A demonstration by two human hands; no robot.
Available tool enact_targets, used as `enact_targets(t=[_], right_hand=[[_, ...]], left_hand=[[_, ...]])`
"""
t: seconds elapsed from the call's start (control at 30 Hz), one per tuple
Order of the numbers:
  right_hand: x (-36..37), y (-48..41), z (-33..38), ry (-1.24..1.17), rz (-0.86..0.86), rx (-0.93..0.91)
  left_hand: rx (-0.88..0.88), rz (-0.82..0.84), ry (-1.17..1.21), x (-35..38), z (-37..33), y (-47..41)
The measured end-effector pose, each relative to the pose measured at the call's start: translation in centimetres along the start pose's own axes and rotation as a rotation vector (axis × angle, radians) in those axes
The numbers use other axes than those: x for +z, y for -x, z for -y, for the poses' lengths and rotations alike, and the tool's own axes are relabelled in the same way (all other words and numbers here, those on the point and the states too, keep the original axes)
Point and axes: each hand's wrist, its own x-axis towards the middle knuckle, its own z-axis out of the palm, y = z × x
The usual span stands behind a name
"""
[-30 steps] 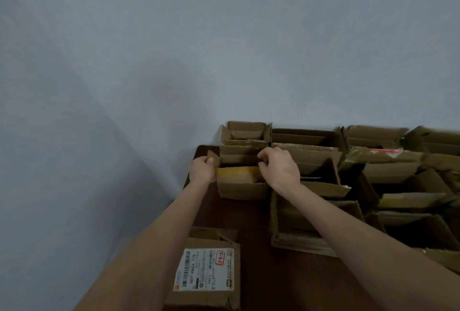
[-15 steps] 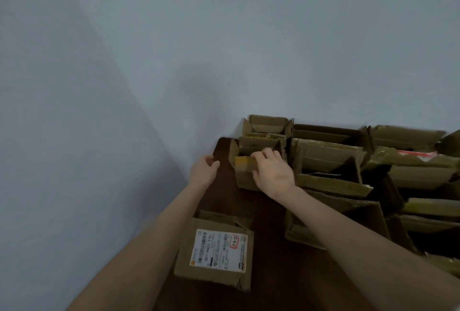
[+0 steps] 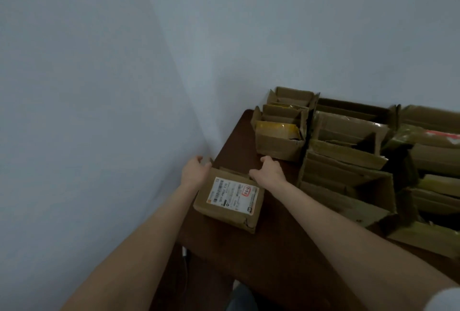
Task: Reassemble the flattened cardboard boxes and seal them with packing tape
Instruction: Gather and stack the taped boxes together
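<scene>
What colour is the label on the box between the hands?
The label is white with a red-outlined patch; head view.

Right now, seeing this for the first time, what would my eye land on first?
Most likely the small box with a white shipping label near the left edge of the dark table, with the left hand and right hand at its far corners. To the right, a crowd of open boxes fills the table up to the pale wall.
</scene>
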Motion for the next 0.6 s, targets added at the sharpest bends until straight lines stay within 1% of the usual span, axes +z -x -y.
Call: enact_targets(t=[0.07, 0.17, 0.23, 0.3, 0.37, 0.43, 0.5, 0.53, 0.6], right_hand=[[0.3, 0.5, -0.8, -0.105, 0.016, 0.102], [1.0, 1.2, -1.9, -0.266, -0.014, 0.266], [2.0, 1.5, -2.6, -0.384, -0.015, 0.364], [3.0, 1.7, -2.7, -0.572, -0.003, 0.430], [3.2, 1.7, -2.2, -0.618, -0.067, 0.386], [2.4, 1.7, -1.1, -0.637, -0.196, 0.302], [1.0, 1.8, -0.1, -0.691, -0.290, 0.227], [0.4, 1.9, 0.1, -0.689, -0.334, 0.181], [-0.1, 2.0, 0.2, -0.633, -0.412, 0.118]], left_hand=[[-0.036, -0.016, -0.003, 0.0, 0.9, 0.4], [-0.093, 0.008, 0.043, 0.2, 2.0, 0.4], [-0.144, 0.069, 0.022, 0.7, 2.4, 0.7], [-0.134, 0.157, 0.015, 1.2, 2.3, 1.0], [-0.061, 0.144, 0.098, 1.4, 1.5, 1.6], [0.002, 0.087, 0.308, 0.6, 0.2, 1.7], [0.011, 0.120, 0.597, -0.7, -1.5, 1.6], [0.010, 0.155, 0.695, -1.2, -2.3, 1.7], [0.006, 0.177, 0.780, -1.7, -2.9, 1.6]])
